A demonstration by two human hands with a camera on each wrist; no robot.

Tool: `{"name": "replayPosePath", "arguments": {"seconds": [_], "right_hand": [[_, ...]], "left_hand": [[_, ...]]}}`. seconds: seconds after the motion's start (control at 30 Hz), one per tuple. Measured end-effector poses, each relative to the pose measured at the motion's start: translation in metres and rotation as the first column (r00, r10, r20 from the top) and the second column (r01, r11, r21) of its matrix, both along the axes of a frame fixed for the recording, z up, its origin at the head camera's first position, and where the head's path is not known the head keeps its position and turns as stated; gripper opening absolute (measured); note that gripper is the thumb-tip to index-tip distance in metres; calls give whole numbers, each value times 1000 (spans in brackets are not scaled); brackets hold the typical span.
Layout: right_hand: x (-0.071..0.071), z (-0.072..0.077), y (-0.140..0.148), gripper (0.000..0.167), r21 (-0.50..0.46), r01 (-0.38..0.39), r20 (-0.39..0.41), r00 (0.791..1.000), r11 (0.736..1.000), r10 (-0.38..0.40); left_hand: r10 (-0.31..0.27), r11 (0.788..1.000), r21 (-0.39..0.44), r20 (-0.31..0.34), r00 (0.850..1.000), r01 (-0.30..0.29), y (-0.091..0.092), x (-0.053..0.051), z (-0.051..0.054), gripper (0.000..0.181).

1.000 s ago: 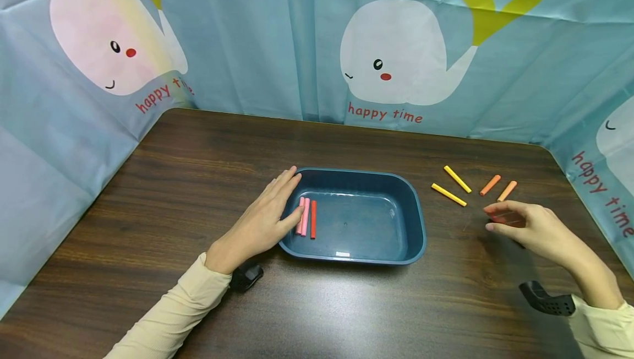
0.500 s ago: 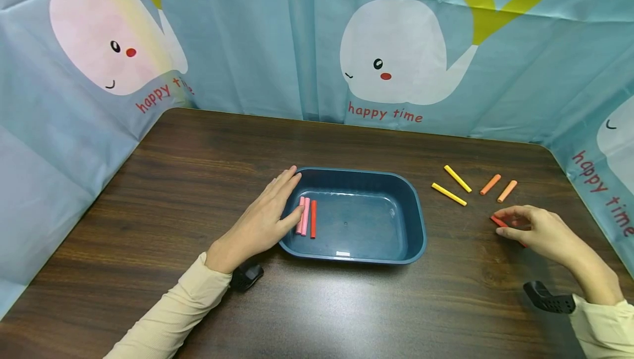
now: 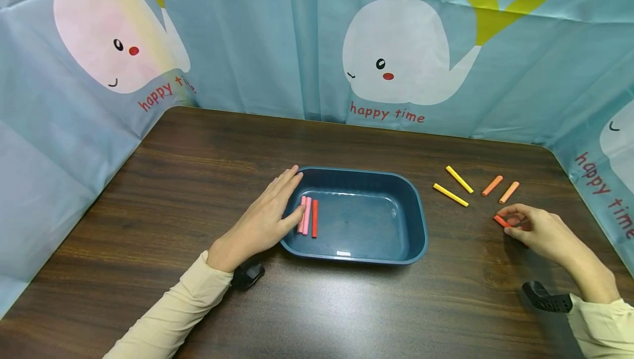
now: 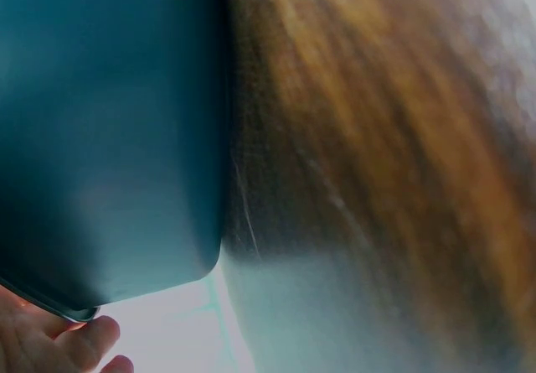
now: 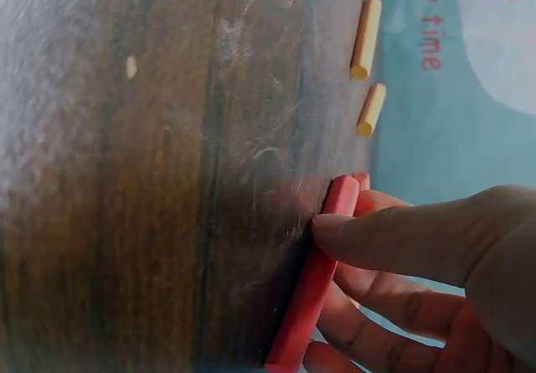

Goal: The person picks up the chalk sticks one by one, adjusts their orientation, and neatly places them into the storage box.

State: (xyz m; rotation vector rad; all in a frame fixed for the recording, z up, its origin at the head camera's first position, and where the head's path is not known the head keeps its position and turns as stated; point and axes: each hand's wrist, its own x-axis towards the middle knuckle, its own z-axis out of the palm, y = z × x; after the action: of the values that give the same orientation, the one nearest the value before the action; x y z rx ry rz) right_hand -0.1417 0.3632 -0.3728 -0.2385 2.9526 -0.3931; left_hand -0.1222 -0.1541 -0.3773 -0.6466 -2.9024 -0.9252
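My left hand [image 3: 267, 218] rests along the left rim of a dark blue plastic tub [image 3: 356, 262], fingers straight and thumb over the inside. Two pink chalk sticks [image 3: 306, 217] and a red chalk stick [image 3: 315, 219] lie side by side at the tub's left end, the thumb partly covering one pink stick. On the right of the table, my right hand [image 3: 550, 235] pinches another red chalk stick [image 5: 314, 293] between thumb and fingers. In the right wrist view the thumb lies on its near side, with the fingers behind it.
Beyond the right hand lie two yellow chalk sticks [image 3: 451, 195], an orange chalk stick [image 3: 492, 185] and a light orange one [image 3: 509, 192]. The dark wooden table [image 3: 208, 150] is bounded by a blue whale-print curtain [image 3: 238, 45] at the back and sides.
My right hand has shifted slightly right and closed its thumb and fingers on the red chalk stick. The left hand keeps its place on the tub.
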Motion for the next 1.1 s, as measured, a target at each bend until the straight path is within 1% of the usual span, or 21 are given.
{"name": "replayPosePath", "arguments": {"seconds": [0.17, 0.33, 0.53, 0.8, 0.87, 1.1], "right_hand": [[0, 1, -1, 24, -9, 2, -6, 1000, 1000, -2], [2, 7, -6, 27, -6, 6, 1, 1000, 1000, -6], [3, 13, -15, 27, -25, -32, -5, 999, 999, 31], [7, 19, -29, 26, -96, -77, -44, 996, 992, 73], [8, 20, -31, 26, -119, -84, -43, 996, 989, 80], [12, 28, -41, 29, -187, -90, -73, 994, 978, 77]], "left_hand": [[-1, 1000, 2, 3, 1000, 1, 0, 0, 0, 67], [-1, 1000, -1, 2, 1000, 1, 1, 0, 0, 68], [0, 1000, -2, 0, 1000, 0, 0, 0, 0, 67], [2, 1000, -4, 0, 1000, -2, 0, 0, 0, 67], [1, 1000, -3, -1, 1000, -1, 0, 0, 0, 67], [0, 1000, 2, 5, 1000, 0, 0, 0, 1, 67]]}}
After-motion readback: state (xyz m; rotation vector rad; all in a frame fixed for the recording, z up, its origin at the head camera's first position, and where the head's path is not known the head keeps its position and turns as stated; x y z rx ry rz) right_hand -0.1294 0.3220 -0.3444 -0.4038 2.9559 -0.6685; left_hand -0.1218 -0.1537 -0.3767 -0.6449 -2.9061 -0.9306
